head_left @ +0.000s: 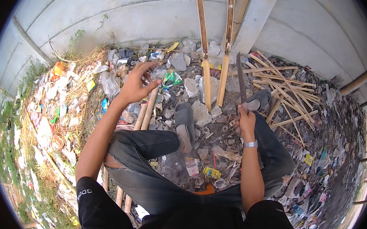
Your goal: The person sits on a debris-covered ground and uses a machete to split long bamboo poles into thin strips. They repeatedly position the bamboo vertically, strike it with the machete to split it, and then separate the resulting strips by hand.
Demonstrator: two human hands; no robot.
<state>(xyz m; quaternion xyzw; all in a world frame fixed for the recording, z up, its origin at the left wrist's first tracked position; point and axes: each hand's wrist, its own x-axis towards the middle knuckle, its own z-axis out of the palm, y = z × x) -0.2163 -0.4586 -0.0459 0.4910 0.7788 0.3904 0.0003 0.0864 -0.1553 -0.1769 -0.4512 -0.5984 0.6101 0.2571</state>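
Note:
My right hand point(246, 122), with a metal watch on the wrist, grips a machete point(241, 79) whose long dark blade points up toward the wall. My left hand point(138, 86) is raised with its fingers apart and nothing in it. Below that hand, bamboo poles point(150, 107) run under my left leg. Between my hands, two split bamboo lengths point(207, 80) point(223, 81) lean on the wall, dark in their upper part and pale lower down. A heap of thin bamboo strips point(289, 85) lies right of the machete.
A pale panel wall point(152, 16) with a post point(254, 21) stands ahead. Litter and broken rubble point(191, 88) cover the ground around my grey shoes point(184, 119). Dry grass and green plants point(35, 76) grow at the left. An orange object point(205, 190) lies between my legs.

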